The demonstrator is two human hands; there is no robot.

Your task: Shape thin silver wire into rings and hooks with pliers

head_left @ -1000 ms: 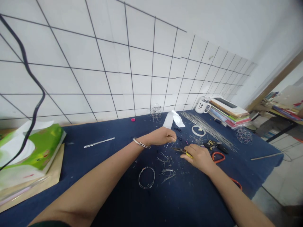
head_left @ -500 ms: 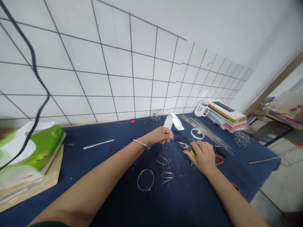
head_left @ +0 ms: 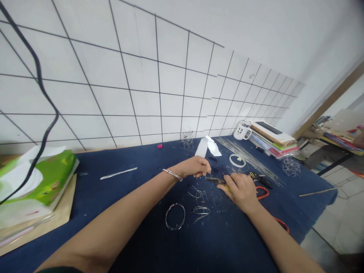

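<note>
My left hand [head_left: 198, 167] is closed in a pinch on thin wire [head_left: 211, 173], whose ends poke out below the fingertips; most of it is hidden in the fist. In my right hand [head_left: 241, 192] are pliers [head_left: 215, 180] with yellow handles. The dark jaws point left and reach just under my left fingertips, close to a wire end; whether they touch it I cannot tell. Below the hands lie bent wire pieces [head_left: 201, 212], a loose tangle of wire [head_left: 197, 194] and a round wire coil [head_left: 165, 217]. Tiny wire scraps are scattered around them.
Long straight wires [head_left: 250, 157] lie at the back right, beside a white ring-shaped roll [head_left: 237, 160]. A mug [head_left: 241, 131] and a stack of books [head_left: 273, 138] stand behind. Orange-handled scissors [head_left: 263, 192] rest near my right wrist. A green tissue pack [head_left: 59, 178] sits far left.
The pliers have swung left from a spot apart to just below my left fingertips, and their jaws look closer together. My left hand has shifted slightly right and down.
</note>
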